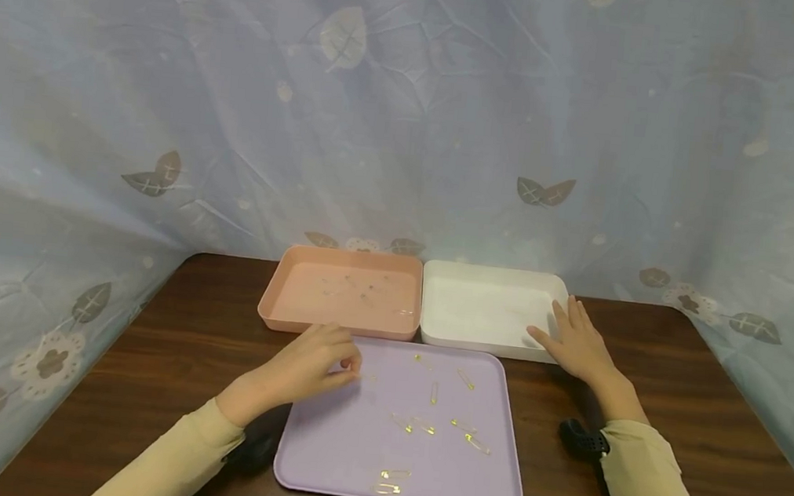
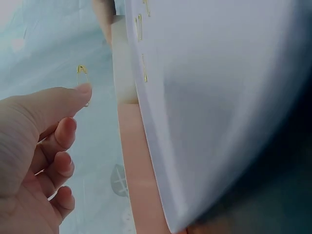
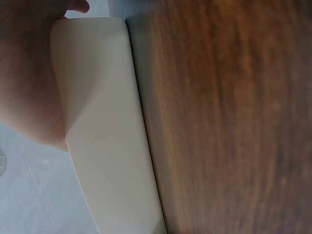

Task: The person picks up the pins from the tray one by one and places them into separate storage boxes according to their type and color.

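Between thumb and forefinger my left hand pinches a gold safety pin, raised over the left edge of the lilac tray. The other fingers of that hand curl loosely in the left wrist view. More gold safety pins lie scattered on the lilac tray, two of them near its front edge. My right hand rests with spread fingers at the right rim of the white tray. In the right wrist view the white tray's outer wall hides part of this hand.
A pink tray holding several silvery pins stands at the back left, side by side with the white tray. Both sit behind the lilac tray on a dark wooden table. A patterned blue cloth hangs behind the table and along its sides.
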Demonstrator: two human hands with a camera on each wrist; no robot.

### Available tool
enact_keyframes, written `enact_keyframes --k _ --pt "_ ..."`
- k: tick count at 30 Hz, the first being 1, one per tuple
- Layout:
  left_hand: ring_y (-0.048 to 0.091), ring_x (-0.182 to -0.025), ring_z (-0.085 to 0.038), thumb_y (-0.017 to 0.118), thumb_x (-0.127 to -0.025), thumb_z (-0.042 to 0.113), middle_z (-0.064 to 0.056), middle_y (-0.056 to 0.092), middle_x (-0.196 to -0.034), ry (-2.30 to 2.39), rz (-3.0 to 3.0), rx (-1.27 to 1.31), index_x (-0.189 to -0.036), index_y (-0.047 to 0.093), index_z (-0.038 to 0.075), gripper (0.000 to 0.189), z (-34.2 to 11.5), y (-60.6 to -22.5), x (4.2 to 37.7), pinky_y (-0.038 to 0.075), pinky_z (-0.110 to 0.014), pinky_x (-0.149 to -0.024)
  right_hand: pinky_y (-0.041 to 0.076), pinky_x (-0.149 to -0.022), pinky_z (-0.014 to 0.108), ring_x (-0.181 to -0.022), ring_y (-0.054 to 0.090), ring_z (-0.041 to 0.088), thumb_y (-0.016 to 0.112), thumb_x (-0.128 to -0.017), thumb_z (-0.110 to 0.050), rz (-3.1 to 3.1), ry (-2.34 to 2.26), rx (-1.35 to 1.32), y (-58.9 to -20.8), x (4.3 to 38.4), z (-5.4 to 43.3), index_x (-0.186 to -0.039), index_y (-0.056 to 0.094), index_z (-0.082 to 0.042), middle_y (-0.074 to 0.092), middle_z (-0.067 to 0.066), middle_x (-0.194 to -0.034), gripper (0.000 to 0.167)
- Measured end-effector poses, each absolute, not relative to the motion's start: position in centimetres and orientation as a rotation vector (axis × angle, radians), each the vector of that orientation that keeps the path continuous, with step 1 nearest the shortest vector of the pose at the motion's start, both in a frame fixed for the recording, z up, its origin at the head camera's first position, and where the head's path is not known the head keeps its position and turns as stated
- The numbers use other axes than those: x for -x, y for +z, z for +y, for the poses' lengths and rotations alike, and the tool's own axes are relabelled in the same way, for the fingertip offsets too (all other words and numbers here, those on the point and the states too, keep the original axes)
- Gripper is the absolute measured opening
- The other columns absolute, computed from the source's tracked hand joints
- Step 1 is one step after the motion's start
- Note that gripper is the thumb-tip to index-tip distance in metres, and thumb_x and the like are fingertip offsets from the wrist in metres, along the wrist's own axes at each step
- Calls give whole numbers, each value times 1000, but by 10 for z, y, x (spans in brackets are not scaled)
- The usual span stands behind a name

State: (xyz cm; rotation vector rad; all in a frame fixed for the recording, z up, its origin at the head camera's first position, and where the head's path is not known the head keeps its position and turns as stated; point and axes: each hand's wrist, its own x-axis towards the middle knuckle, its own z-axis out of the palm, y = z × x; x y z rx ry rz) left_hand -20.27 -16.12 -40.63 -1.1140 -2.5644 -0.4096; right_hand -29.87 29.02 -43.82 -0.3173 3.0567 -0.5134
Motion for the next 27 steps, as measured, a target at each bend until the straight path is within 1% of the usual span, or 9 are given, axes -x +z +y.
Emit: enact_keyframes --k 4,9,12,20,24,27 --pt "44 -81 -7 77 -83 26 12 56 -82 -368 -2551 1132 -82 62 23 15 -154 -402 209 36 -25 -74 9 -113 69 -147 -1 51 41 -96 -62 3055 -538 317 -438 300 288 -154 11 3 -3 33 -159 92" --pt "46 -83 -8 75 -85 26 11 55 -84 -325 -2522 1169 -84 62 23 13 -140 -395 217 37 -25 -76 10 -114 68 -147 1 51 42 -96 -61 3057 -539 312 -438 300 287 -153 13 4 -4 33 -158 92" --pt "47 -83 -9 75 -85 24 10 55 -83 -314 -2463 1195 -83 63 22 12 -130 -391 223 38 -27 -77 10 -114 68 -147 1 51 42 -96 -61 3062 -532 308 -438 299 287 -153 14 4 -4 33 -158 91" --pt "48 -80 -12 76 -82 16 7 54 -80 -293 -2265 1244 -81 64 19 13 -106 -384 243 39 -28 -76 11 -114 68 -147 1 51 42 -96 -61 3063 -535 308 -437 297 289 -153 14 4 -2 33 -158 91" --pt "49 -81 -14 75 -83 13 5 55 -81 -230 -2230 1258 -79 63 18 13 -92 -378 256 41 -29 -78 11 -114 67 -147 2 51 42 -96 -61 3072 -528 304 -437 297 290 -153 14 5 -1 34 -158 91" --pt "50 -80 -14 72 -84 12 4 56 -81 -165 -2185 1261 -82 65 17 10 -84 -374 267 42 -28 -76 11 -114 67 -147 2 51 43 -96 -61 3077 -531 300 -437 296 291 -153 14 4 -1 33 -159 92"
